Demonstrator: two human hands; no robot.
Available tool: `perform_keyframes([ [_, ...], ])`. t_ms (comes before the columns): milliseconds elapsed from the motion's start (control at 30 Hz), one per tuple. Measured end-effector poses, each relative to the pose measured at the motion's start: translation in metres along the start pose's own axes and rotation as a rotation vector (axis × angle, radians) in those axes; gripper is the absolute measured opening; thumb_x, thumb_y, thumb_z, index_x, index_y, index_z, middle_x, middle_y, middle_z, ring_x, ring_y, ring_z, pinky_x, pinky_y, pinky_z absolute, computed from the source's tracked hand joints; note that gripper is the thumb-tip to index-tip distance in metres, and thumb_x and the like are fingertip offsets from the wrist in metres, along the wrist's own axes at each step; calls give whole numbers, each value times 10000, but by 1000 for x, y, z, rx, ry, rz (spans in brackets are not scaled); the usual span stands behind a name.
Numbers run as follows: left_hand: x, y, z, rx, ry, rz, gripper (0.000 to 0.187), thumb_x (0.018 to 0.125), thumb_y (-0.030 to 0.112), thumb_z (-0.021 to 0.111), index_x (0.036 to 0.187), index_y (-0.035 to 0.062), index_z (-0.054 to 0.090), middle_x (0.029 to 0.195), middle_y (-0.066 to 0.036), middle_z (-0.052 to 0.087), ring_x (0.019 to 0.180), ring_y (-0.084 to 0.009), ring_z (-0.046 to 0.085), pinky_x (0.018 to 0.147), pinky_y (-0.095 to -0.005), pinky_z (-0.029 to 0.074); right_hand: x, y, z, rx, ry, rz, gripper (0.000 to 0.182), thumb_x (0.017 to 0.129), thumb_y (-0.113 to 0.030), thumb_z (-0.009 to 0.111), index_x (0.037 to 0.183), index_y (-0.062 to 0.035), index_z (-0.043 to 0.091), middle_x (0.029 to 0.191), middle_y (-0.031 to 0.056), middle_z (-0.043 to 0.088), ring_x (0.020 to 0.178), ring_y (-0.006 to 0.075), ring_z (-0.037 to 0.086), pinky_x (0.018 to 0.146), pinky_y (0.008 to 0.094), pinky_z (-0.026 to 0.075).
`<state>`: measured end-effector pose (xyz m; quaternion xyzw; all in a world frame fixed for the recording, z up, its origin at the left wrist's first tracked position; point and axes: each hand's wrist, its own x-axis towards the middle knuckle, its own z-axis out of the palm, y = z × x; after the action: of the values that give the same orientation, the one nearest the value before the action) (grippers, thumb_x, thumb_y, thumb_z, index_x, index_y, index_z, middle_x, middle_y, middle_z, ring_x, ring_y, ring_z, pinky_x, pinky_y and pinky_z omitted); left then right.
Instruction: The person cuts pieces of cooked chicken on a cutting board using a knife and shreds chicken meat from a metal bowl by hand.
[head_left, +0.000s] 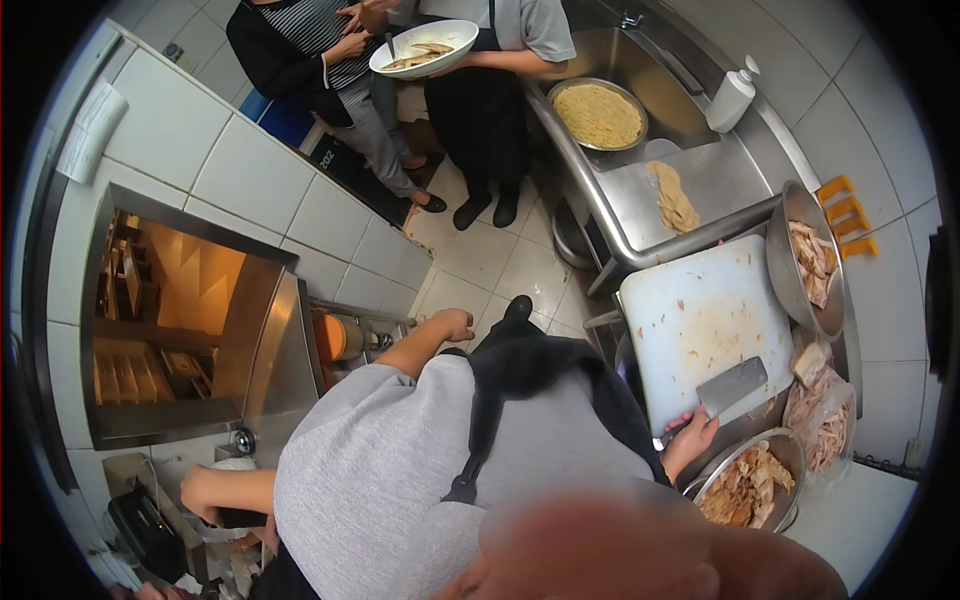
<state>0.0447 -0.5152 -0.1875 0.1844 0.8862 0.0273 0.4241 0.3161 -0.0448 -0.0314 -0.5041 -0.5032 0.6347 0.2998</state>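
My right hand (690, 437) grips the handle of a cleaver (733, 387). Its broad blade lies flat over the lower right part of a white cutting board (680, 310) strewn with small scraps. My left hand (455, 324) is curled into a loose fist above the floor in front of me, with nothing showing in it. Beside the board stands a metal bowl of shredded meat (750, 485). Close by is a plastic bag of pale meat strips (830, 425). Another metal bowl (778, 250) with pale meat leans at the board's far right edge.
Ahead, one person holds a white oval dish (425, 62) beside a second person. A pan of yellow mash (598, 115) sits in the sink, with a pale dough-like piece (672, 200) and a pump bottle (733, 97) nearby. Another person's forearm (235, 490) shows at left.
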Motion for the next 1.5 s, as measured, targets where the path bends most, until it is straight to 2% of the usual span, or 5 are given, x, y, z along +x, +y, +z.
perform_keyframes([
  [367, 22, 37, -36, 86, -49, 83, 540, 891, 444, 718, 1307, 100, 697, 1285, -192, 717, 1242, -373, 656, 1044, -476, 518, 7, 11, -2, 6, 18, -48, 227, 1038, -131, 572, 1239, -29, 549, 695, 37, 514, 439, 146, 474, 401, 325, 398],
  [433, 33, 56, -57, -51, 178, 113, 521, 892, 420, 728, 1297, 93, 701, 1255, -189, 726, 1172, -372, 689, 996, -466, 545, 6, 11, -1, -13, 24, -58, 204, 1040, -131, 579, 1215, -35, 540, 687, 35, 516, 436, 142, 477, 397, 323, 406],
  [633, 17, 196, -166, -284, 682, 606, 374, 916, 220, 774, 1234, 36, 703, 1063, -144, 743, 907, -286, 725, 804, -377, 579, 7, 18, -3, -35, 27, -81, 198, 1053, -155, 593, 1201, -25, 569, 719, 36, 550, 443, 133, 513, 401, 303, 413],
  [833, -10, 320, -188, -129, 740, 1053, 373, 885, 258, 786, 1187, 51, 716, 1118, -143, 725, 1048, -339, 700, 916, -446, 550, -3, 6, 3, -15, 39, -96, 197, 1046, -155, 610, 1197, -34, 573, 724, 29, 555, 459, 116, 523, 413, 283, 411],
  [1500, -2, 380, -171, 227, 672, 1081, 524, 832, 292, 819, 1301, 111, 671, 1294, -73, 655, 1222, -276, 602, 1011, -449, 454, -6, 1, 4, -57, 50, -93, 204, 1050, -159, 594, 1182, -2, 588, 755, 45, 563, 484, 130, 531, 427, 290, 419],
])
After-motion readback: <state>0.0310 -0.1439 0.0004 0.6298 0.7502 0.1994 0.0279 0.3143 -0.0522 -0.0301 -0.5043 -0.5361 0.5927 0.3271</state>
